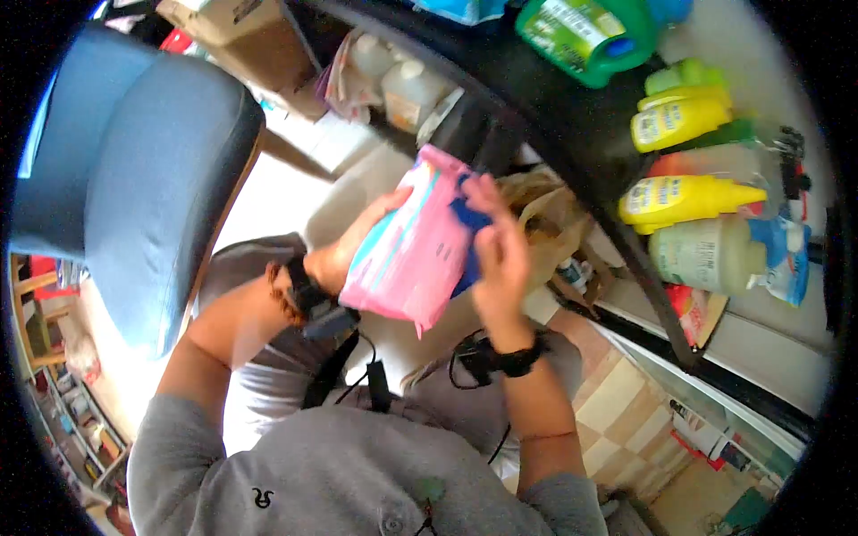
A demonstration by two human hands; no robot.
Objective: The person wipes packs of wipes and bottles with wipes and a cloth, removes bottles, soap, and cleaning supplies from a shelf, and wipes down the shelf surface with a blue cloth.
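A soft pink plastic packet (pixel 411 246), with a light blue stripe along its side, is held tilted in front of my chest. My left hand (pixel 357 241) grips it from the left, with the thumb over its face. On the packet's right side is a dark blue patch (pixel 467 223); I cannot make out whether it belongs to the packet. My right hand (pixel 502 259) is beside this patch, fingers stretched out and smeared by motion. Whether its fingertips touch the packet is unclear.
On a dark shelf (pixel 572 134) at right stand a green jug (pixel 585 40), yellow bottles (pixel 684 198) and a pale green bottle (pixel 702 255). A blue padded chair (pixel 170 188) is at left. Behind my hands are a brown bag (pixel 545 219) and a cardboard box (pixel 241 45).
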